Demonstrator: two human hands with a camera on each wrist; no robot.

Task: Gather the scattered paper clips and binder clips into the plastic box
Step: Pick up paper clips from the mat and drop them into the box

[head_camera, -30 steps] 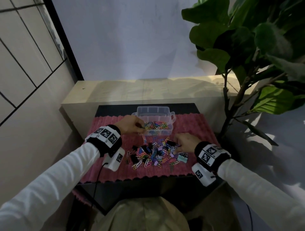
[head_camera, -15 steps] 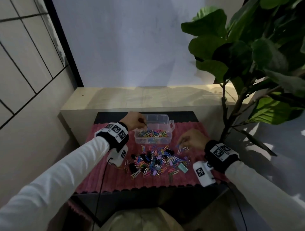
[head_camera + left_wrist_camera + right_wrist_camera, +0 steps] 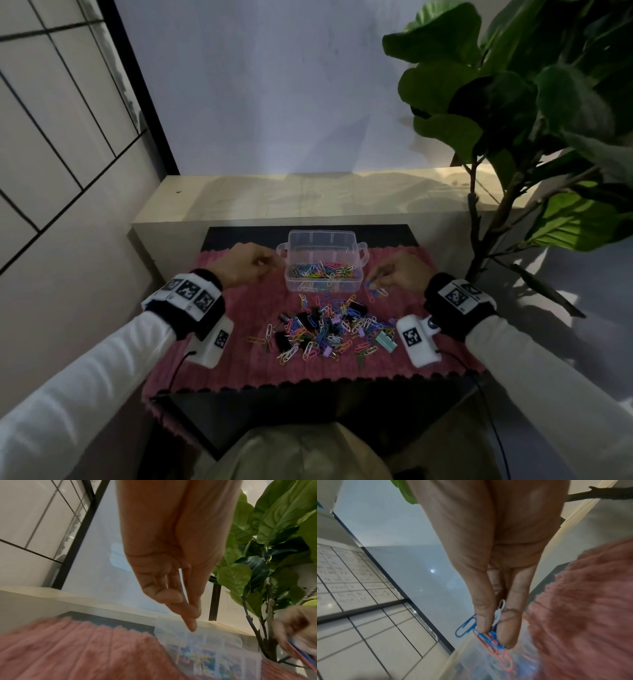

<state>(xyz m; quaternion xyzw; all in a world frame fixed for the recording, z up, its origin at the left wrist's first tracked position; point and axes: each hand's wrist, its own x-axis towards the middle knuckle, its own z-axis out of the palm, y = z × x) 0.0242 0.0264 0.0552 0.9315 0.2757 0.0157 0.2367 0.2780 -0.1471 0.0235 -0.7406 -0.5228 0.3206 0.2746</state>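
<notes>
A clear plastic box (image 3: 360, 278) stands at the back of the pink mat (image 3: 236, 363) and holds several coloured paper clips (image 3: 325, 270). In front of it lies a mixed pile of paper clips and binder clips (image 3: 322, 327). My left hand (image 3: 269, 265) hovers just left of the box, fingers curled, thumb against the forefinger (image 3: 190, 622), with nothing in it. My right hand (image 3: 376, 286) is at the box's right front corner and pinches a few paper clips (image 3: 465, 627), blue, white and pink. The box shows blurred in both wrist views (image 3: 214, 654) (image 3: 471, 662).
The mat covers a small black table (image 3: 308, 411). A beige ledge (image 3: 308, 195) runs behind it. A large-leaved plant (image 3: 513, 137) stands at the right, its stem close to the table's corner. A tiled wall (image 3: 51, 137) is on the left.
My left hand has drawn back from over the box to its left side. My right hand has left the pile with clips pinched and moved up toward the box's right side.
</notes>
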